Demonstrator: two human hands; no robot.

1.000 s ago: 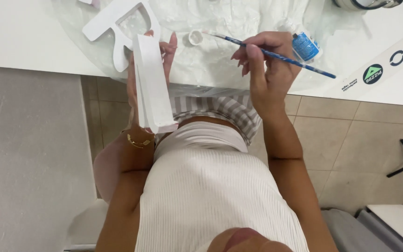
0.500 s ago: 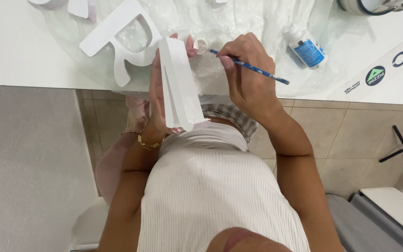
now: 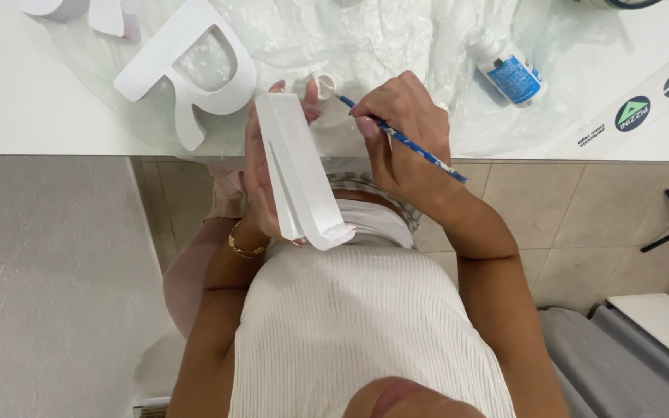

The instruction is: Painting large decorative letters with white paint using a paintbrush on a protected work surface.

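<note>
The left hand (image 3: 261, 174) is wrapped around a long white block-shaped piece (image 3: 301, 174), thick and flat-sided like a cut-out letter, holding it edge-up just off the near edge of the white counter (image 3: 25, 101), over the person's lap. The fingers curl behind the piece and the thumb tip shows at its far end. A gold bangle (image 3: 243, 246) sits on that wrist.

The right hand (image 3: 396, 128) is closed in a pinch on a thin blue-handled paintbrush (image 3: 400, 139), the handle slanting back over the knuckles and the bristle end pointing toward a small round white pot or cap (image 3: 325, 82) on the counter. The tip looks to be at the pot's rim, though I cannot quite tell whether it touches.

Crinkled clear plastic sheeting (image 3: 396, 39) covers the counter in front of the hands. On it, to the left, lies a big white letter with a closed loop and a leg (image 3: 187, 73), flat on its back. To the right of the hands a small white bottle with a blue label (image 3: 509, 68) lies on its side. A white paper strip with printed marks (image 3: 644, 104) crosses the counter's right end.
</note>
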